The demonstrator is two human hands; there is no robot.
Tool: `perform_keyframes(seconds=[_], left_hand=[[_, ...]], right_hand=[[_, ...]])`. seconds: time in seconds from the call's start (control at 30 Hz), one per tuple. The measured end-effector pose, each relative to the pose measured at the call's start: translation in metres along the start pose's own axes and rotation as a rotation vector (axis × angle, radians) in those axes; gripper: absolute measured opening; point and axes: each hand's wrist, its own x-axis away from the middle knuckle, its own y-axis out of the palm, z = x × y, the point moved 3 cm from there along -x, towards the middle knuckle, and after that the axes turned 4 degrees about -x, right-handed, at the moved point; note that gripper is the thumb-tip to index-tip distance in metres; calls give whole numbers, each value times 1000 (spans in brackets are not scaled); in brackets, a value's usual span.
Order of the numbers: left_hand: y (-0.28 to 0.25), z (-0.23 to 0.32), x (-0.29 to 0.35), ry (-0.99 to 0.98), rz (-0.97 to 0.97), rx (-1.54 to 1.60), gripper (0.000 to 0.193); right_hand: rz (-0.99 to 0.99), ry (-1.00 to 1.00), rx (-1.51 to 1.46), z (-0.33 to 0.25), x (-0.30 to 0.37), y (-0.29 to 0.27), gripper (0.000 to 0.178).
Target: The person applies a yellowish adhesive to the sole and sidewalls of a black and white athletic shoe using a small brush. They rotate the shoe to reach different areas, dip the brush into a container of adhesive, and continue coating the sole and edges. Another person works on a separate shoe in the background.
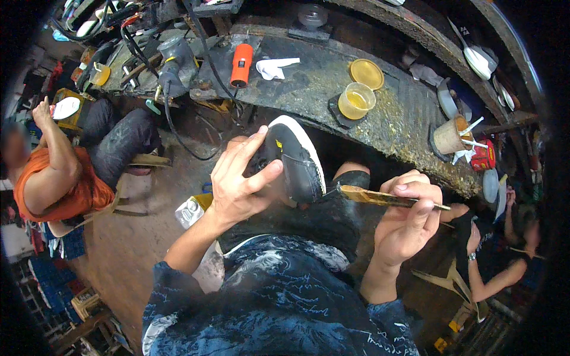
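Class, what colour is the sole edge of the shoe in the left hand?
The sole edge is white, best seen in the head view.

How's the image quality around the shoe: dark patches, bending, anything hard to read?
Head view: the shoe, left hand and right hand are clear enough to read; the shoe's white edge stands out bright against its black upper. Head view: the workbench bends into an arc, the gap beneath, right of the shoe, is nearly black, and the corners are black.
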Motion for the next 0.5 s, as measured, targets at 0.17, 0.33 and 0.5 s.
perform_keyframes(seconds=[0.17, 0.33, 0.5], left_hand=[[7, -4, 7, -13, 42, 54, 102], [19, -6, 17, -27, 60, 270, 116], [21, -1, 30, -76, 1, 312, 118]], right_hand=[[45, 2, 2, 3, 3, 11, 38], [96, 85, -162, 18, 7, 36, 34], [35, 8, -107, 33, 6, 55, 23]])
